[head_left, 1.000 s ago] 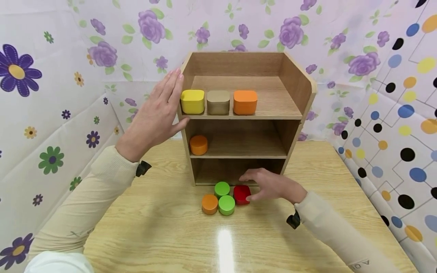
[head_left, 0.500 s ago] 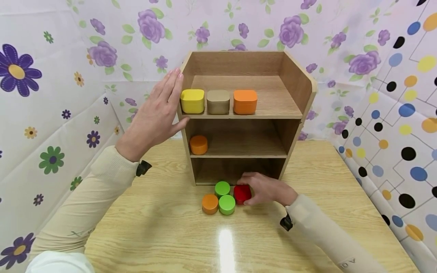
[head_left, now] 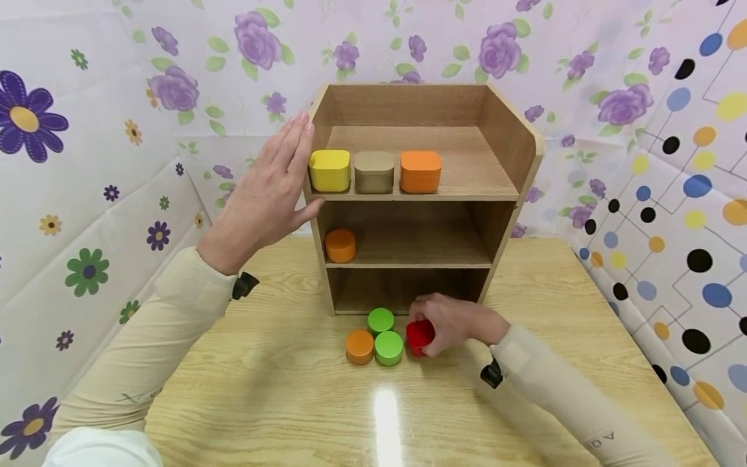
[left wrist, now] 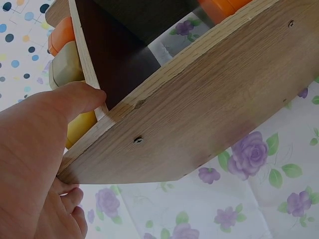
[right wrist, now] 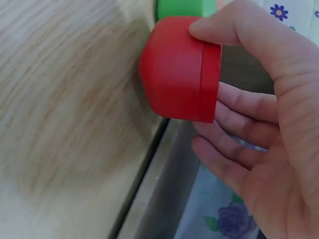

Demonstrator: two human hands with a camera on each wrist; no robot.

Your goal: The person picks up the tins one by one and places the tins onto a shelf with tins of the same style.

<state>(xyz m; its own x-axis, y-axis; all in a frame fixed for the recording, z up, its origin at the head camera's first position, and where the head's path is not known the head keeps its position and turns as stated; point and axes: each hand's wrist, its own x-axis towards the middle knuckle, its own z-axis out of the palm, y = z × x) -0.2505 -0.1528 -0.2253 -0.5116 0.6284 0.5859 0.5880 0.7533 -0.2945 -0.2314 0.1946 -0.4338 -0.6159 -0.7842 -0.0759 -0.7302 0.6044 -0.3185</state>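
Observation:
Pinched between thumb and fingers of my right hand (head_left: 446,322) is a small red lidded box (head_left: 419,338), in front of the wooden shelf unit's bottom opening. In the right wrist view, the thumb lies on one side of the red box (right wrist: 174,69), low over the table. My left hand (head_left: 262,188) rests on the left side panel of the shelf unit (head_left: 408,264), fingers straight. Its thumb lies over the front edge in the left wrist view. Beside the red box sit two green round boxes (head_left: 388,348) and an orange round box (head_left: 359,347).
On the top shelf, a yellow box (head_left: 330,171), a khaki box (head_left: 374,173) and an orange box (head_left: 420,172) stand in a row. Another orange round box (head_left: 340,246) sits at the left of the middle shelf. Patterned sheets (head_left: 408,39) surround the table (head_left: 262,389).
My right hand has closed round the red box and drawn it slightly right, away from the green boxes. The left hand has stayed on the shelf unit.

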